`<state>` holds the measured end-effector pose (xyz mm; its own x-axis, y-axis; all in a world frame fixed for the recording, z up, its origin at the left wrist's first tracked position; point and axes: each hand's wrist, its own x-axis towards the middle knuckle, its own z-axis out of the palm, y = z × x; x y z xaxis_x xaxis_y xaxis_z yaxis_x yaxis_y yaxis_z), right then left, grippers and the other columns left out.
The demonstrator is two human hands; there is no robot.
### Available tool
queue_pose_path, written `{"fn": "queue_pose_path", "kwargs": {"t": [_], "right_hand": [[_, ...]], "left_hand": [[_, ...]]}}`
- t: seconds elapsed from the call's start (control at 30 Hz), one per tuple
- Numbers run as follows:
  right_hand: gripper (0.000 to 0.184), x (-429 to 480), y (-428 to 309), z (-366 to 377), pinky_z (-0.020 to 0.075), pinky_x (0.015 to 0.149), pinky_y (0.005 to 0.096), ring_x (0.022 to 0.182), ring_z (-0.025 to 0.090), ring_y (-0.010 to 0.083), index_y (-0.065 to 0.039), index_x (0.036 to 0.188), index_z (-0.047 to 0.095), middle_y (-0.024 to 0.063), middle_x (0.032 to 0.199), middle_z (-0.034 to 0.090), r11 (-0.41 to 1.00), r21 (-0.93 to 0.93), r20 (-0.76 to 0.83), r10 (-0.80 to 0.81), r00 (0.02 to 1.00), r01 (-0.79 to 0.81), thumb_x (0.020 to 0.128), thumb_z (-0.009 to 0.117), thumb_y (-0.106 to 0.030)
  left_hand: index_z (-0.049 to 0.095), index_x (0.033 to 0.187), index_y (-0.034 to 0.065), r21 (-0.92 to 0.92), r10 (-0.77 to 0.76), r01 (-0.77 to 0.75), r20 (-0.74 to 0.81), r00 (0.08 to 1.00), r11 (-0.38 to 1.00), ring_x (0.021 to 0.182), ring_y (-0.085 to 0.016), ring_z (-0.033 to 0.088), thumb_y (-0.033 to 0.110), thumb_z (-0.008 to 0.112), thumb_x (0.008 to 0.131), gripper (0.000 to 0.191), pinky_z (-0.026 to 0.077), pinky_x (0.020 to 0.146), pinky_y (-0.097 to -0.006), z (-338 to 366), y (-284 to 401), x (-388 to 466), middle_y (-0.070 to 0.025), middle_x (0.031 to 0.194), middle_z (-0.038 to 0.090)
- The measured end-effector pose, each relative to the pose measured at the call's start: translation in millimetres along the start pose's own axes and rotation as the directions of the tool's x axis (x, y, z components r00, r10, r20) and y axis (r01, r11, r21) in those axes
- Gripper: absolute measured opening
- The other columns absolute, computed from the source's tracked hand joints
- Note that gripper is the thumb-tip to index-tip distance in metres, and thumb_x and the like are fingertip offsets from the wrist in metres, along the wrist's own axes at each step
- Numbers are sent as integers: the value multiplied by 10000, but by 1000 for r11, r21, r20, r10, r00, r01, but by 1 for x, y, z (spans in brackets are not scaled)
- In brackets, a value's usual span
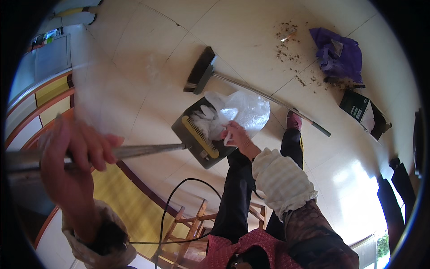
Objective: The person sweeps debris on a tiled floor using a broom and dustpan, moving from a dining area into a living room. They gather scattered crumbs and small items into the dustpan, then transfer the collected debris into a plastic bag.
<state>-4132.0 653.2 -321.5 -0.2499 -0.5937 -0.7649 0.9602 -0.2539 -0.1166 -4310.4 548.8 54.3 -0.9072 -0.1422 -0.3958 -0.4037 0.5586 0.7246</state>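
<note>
My left hand (75,148), slightly blurred, is wrapped around the metal handle (147,151) of a long-handled dustpan. The dark pan (181,129) has a yellow comb strip (198,136) and carries crumpled white scraps (206,117), perhaps tissue or plastic. Over the pan, my right hand (239,137) pinches a small white piece; whether it belongs to the bag cannot be made out. Beside that hand, a clear plastic bag (252,107) overlaps the pan's edge. A broom lies on the floor beyond, with dark bristles (198,69) and a metal stick (248,85).
Brown debris (289,43) is scattered on the tiled floor (147,50) near a purple bag (339,53) and an opened dark green box (359,107). A wooden stool (191,232) and a black cable (163,215) are near my legs. Yellow-panelled furniture (117,201) stands left.
</note>
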Motion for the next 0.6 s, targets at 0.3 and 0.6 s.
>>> {"fn": "queue_pose_path", "kwargs": {"t": [0.3,0.6], "right_hand": [[245,1,11,-60,377,469,243,562,504,88,-73,987,586,18,672,572,922,-338,-318,-299,900,186,807,492,-210],[265,-12,9,-85,402,538,244,592,532,96,-70,956,599,22,651,576,864,-475,-383,-375,844,168,821,486,-267]], "left_hand": [[310,538,109,-245,0,12,46,999,970,397,-145,364,195,370,902,379,381,486,-287,18,-38,38,-57,438,360],[345,573,136,-331,232,-131,288,929,934,421,-98,364,183,333,936,366,311,440,-236,60,-26,36,0,471,385]]}}
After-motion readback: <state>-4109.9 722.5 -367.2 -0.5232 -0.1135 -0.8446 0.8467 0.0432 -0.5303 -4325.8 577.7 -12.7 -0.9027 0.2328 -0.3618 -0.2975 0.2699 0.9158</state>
